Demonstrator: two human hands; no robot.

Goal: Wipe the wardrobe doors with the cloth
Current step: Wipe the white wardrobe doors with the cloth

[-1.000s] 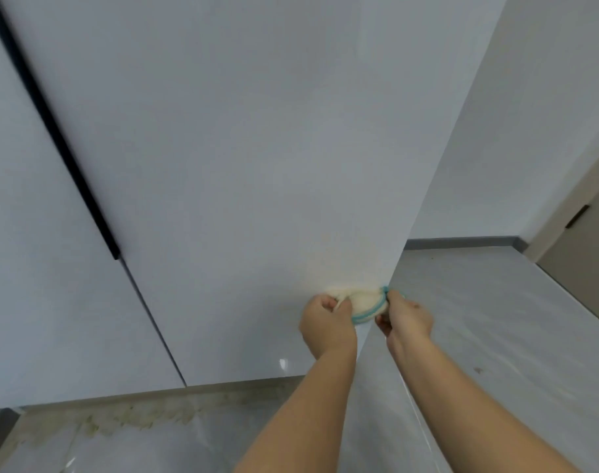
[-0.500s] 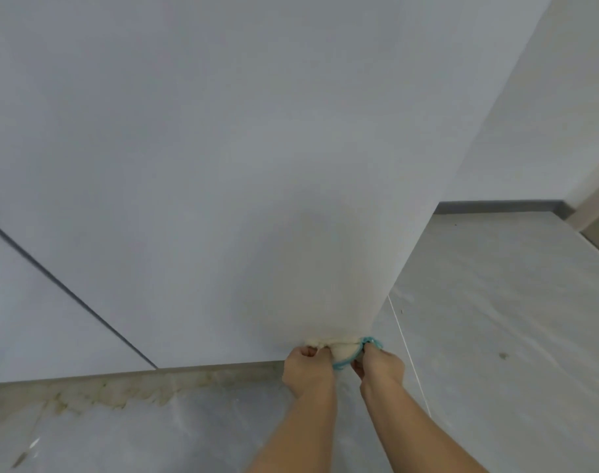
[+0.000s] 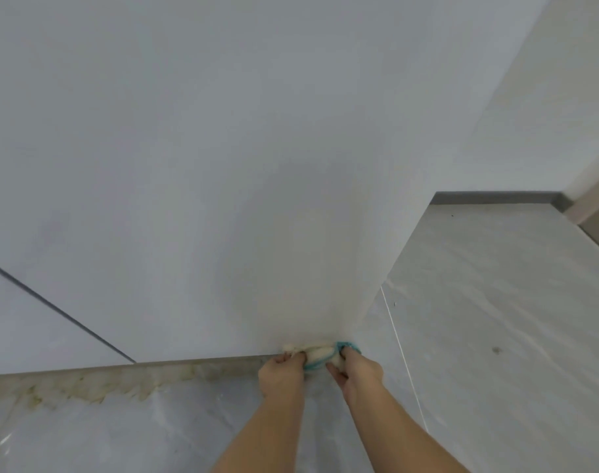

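Now clenching the fingers of left hand and right hand round the cloth, low in the frame's centre, pressing it on the bottom right corner of the wardrobe door. Likely finishing this panel; possibly leaving the neighbouring door at lower left to do.

Bare forearms, bare hands.

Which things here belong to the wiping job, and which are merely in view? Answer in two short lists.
Belongs to the job: cloth, pressed at the bottom edge of the door; wardrobe door; left hand and right hand, both gripping the cloth.

Merely in view: floor; skirting board; wall; yellowish stains along the wardrobe's foot.
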